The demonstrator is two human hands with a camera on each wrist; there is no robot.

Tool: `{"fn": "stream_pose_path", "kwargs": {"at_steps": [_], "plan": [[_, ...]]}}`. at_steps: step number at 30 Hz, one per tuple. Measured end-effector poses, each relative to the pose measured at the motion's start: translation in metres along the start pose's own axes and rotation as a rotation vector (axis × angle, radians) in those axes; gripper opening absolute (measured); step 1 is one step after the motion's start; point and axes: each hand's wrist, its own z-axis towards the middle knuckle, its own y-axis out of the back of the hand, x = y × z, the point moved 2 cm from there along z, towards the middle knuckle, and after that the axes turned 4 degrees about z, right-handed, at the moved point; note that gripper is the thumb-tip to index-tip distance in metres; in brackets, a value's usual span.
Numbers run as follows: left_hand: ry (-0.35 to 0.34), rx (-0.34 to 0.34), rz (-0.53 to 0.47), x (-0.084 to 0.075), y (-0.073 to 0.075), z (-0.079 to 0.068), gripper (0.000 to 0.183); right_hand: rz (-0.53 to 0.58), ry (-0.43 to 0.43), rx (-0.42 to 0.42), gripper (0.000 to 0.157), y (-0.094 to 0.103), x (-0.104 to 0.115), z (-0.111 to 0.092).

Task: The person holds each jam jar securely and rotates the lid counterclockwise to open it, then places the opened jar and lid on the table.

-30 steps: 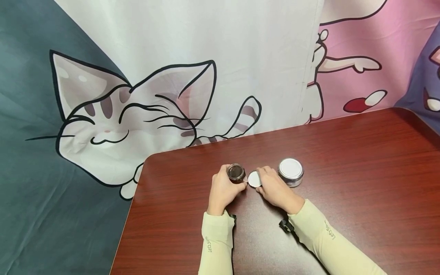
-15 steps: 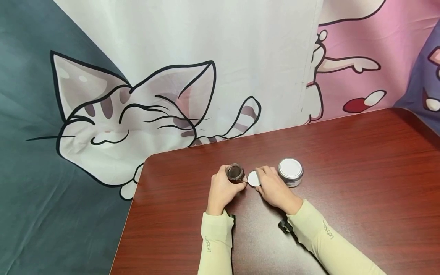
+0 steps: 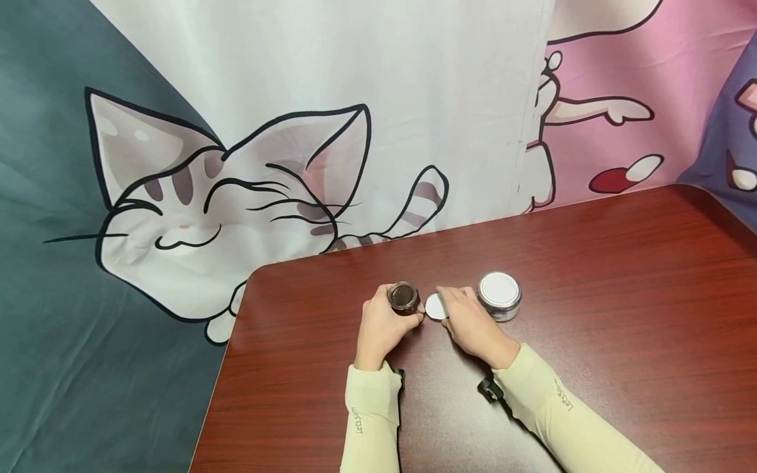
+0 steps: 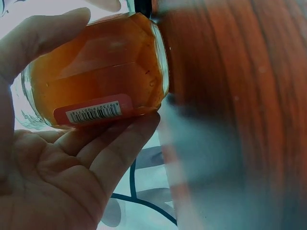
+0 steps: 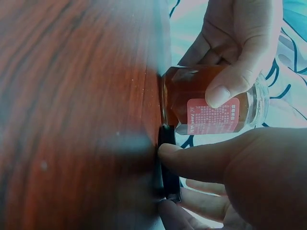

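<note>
A glass jar (image 3: 404,297) with amber contents stands uncapped on the table, its round mouth facing up. My left hand (image 3: 378,332) grips it around the sides, thumb on the near side and fingers on the far side. In the left wrist view, the jar (image 4: 103,62) carries a red label with a barcode. Right beside it lies a lid (image 3: 435,307), flat with its white face up. Its black rim shows in the right wrist view, where the lid (image 5: 171,184) sits close against the jar's base. My right hand (image 3: 475,330) pinches that rim between thumb and fingers.
To the right of my right hand stands a wider round container (image 3: 499,292) with a white top and a silvery rim. The reddish-brown wooden table (image 3: 621,315) reaches back to a cartoon-printed cloth (image 3: 485,118). The table's left edge slopes down past my left arm.
The jar, the lid and both hands have shifted very slightly to the left. Both grips stay the same, and the wider container stays in place.
</note>
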Motion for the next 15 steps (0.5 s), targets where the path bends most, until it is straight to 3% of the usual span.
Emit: {"fn": "stream_pose_path", "kwargs": {"at_steps": [15], "plan": [[0.024, 0.025, -0.019, 0.0003, 0.0003, -0.0003, 0.063, 0.008, 0.022, -0.002, 0.056, 0.0002, 0.0003, -0.0014]]}}
